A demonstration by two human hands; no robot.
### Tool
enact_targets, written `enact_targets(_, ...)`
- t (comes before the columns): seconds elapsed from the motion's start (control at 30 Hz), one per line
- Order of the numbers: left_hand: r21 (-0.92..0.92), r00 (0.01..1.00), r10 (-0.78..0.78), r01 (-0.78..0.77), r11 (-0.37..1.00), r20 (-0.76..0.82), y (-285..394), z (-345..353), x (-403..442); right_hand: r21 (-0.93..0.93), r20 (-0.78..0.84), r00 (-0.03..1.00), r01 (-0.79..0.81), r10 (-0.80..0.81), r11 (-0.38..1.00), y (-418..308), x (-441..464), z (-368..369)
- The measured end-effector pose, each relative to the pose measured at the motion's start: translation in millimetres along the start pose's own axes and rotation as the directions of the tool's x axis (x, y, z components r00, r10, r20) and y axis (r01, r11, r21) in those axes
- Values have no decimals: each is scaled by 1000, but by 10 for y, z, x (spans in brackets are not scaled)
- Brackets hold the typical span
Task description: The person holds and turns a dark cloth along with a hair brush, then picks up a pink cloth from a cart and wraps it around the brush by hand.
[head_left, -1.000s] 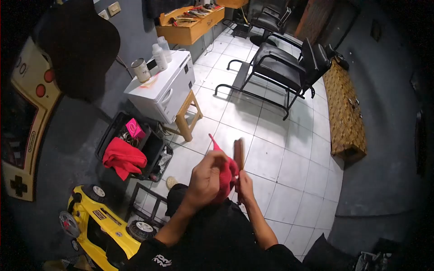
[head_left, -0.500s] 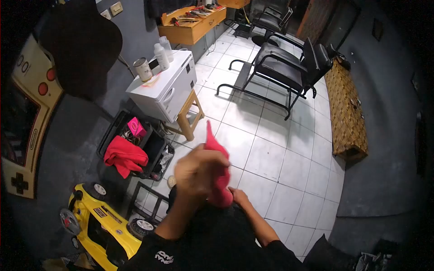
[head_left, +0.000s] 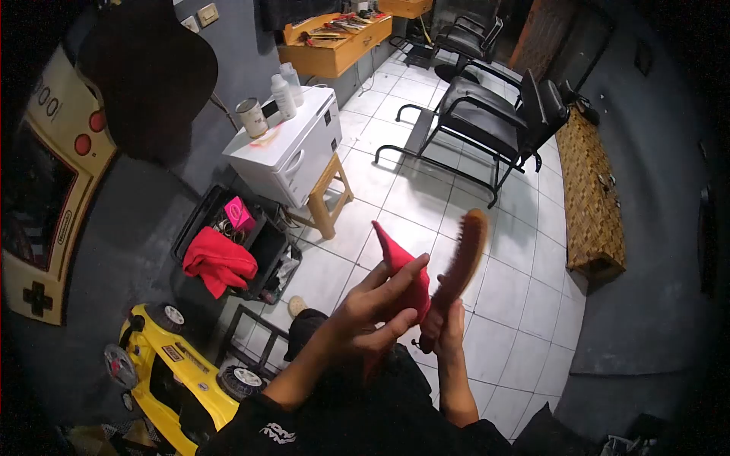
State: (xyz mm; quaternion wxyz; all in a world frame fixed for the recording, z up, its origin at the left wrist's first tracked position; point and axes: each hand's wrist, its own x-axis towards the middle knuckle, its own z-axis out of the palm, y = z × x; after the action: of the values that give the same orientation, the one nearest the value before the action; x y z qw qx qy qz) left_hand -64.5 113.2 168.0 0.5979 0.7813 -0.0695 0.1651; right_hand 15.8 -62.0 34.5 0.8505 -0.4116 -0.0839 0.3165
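Note:
In my right hand is a brush with a curved wooden body, held upright by its lower end. Its dark bristles face left, and a small loop or cord hangs near the handle's end. My left hand grips a red cloth just left of the brush, fingers and thumb bent around it. One corner of the cloth points up and away from me. The cloth's lower part is mostly hidden by my left hand, and I cannot tell whether it touches the handle.
A white cabinet on a wooden stool carries bottles and a can. Below left, a black cart holds another red cloth and a pink box. A yellow toy car lies nearby; a black barber chair stands ahead.
The brush has come up into view in my right hand, which rose from low near my body. My left hand and the red cloth shifted right, with the fingers now more spread.

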Motion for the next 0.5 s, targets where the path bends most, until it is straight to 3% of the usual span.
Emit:
enact_targets(0.03,-53,998,-45,47,997,42,-42,30,16,-121,-16,989,145,-148,982,7,-22,137)
enact_targets(0.07,-106,992,-87,96,990,87,-59,49,24,-169,37,994,112,-108,979,104,-18,65)
enact_targets(0.17,-25,999,-10,11,1000,38,-48,53,60,-409,122,990,113,-68,906,476,101,-25)
enact_targets(0.23,6,998,55,-55,998,0,-39,23,68,-762,177,981,88,75,641,842,210,-374)
enact_targets(0.27,-244,994,-106,103,964,1,-41,8,14,-876,169,972,73,161,478,1240,289,-736)
enact_targets(0.37,-464,962,-114,-15,886,-248,75,-74,8,-989,-122,934,-141,335,33,1641,155,-1336)
enact_targets(0.4,-513,943,-99,-83,855,-317,125,-113,25,-986,-142,951,-161,275,46,1728,62,-1501)
enact_targets(0.5,-570,946,-101,-99,816,-309,-113,-92,7,-982,-162,979,-172,126,79,1908,-12,-1883)
